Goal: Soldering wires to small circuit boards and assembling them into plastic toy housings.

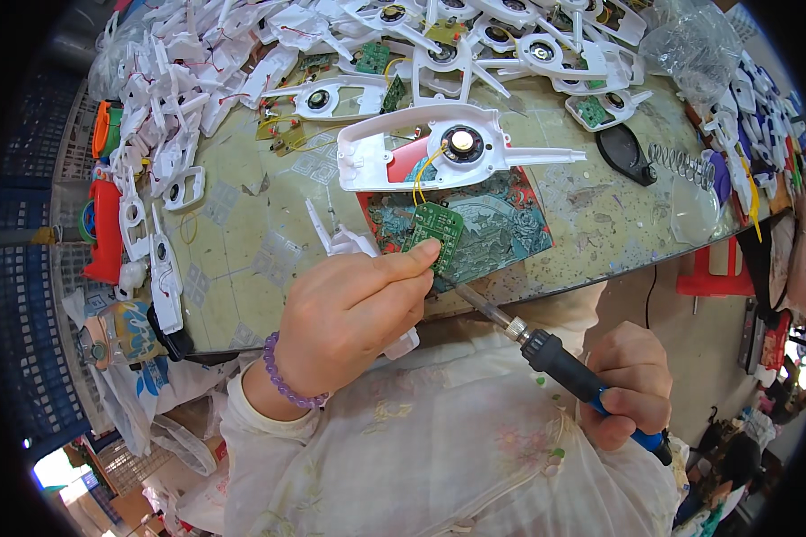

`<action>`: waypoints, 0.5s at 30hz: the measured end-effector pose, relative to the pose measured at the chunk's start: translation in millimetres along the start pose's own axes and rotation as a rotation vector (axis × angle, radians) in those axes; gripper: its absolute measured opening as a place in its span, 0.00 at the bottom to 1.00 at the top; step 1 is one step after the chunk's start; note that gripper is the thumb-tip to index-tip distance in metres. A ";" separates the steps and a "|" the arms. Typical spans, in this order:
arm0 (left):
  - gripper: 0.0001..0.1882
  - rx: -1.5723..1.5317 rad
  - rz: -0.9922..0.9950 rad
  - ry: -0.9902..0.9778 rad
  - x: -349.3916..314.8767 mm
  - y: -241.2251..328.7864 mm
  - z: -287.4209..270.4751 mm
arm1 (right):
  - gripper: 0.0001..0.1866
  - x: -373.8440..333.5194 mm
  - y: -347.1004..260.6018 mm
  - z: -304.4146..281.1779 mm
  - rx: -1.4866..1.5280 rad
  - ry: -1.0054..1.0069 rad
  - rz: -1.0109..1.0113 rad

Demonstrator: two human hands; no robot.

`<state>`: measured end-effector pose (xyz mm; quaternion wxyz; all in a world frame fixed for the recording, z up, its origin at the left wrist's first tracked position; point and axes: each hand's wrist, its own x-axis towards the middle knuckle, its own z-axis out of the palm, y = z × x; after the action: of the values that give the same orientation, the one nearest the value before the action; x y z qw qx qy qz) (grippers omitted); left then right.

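My left hand pinches a small green circuit board between thumb and fingers, over the near part of the table. Yellow wires run from the board up to a round black speaker, which is set in a white plastic shell lying just beyond. My right hand is wrapped around the blue and black handle of a soldering iron. The iron's metal tip points up and left, close to the board's lower edge; whether it touches cannot be made out. A colourful printed sheet lies under the shell and board.
White plastic shells are heaped at the far left, and more with speakers and boards line the back. A black oval part and a coiled metal spring lie at the right. A red holder stands by the left edge.
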<state>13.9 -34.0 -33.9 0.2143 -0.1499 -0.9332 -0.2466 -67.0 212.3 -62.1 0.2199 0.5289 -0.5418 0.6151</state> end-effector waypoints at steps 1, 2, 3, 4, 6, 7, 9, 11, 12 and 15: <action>0.12 0.002 -0.001 -0.003 0.0 0.1 -0.2 | 0.15 0.0 -0.2 -0.5 0.001 -0.001 -0.003; 0.12 0.003 -0.001 -0.002 0.1 0.2 -0.5 | 0.15 -0.1 -0.5 -1.5 0.012 -0.006 0.002; 0.12 0.004 -0.003 -0.007 0.2 0.2 -0.7 | 0.15 -0.8 -0.3 -2.6 0.003 -0.001 -0.006; 0.12 0.003 -0.006 -0.011 0.2 0.4 -0.8 | 0.14 -1.3 -0.1 -4.6 0.001 0.034 -0.016; 0.12 -0.001 -0.003 -0.007 0.6 0.1 -0.4 | 0.15 -4.2 1.1 -8.1 -0.001 0.097 0.000; 0.12 -0.005 0.000 -0.005 0.8 -0.1 -0.3 | 0.15 -6.9 3.5 -7.9 -0.015 0.072 0.020; 0.12 -0.013 -0.007 -0.005 0.9 0.1 -0.6 | 0.18 -12.4 8.0 -6.1 -0.062 0.238 -0.038; 0.11 -0.021 -0.012 -0.005 0.9 0.7 -0.9 | 0.25 -15.7 11.0 -2.9 0.022 0.179 0.069; 0.11 -0.015 -0.014 -0.006 0.9 1.1 -0.9 | 0.26 -16.4 11.0 0.5 0.140 0.202 0.149; 0.11 -0.008 -0.015 -0.010 1.3 1.9 -1.4 | 0.29 -8.1 11.1 9.0 0.126 0.069 0.439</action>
<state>13.9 -33.0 -31.4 0.2070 -0.1451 -0.9344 -0.2509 -69.9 203.1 -75.4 0.0655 0.3895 -0.5964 0.6988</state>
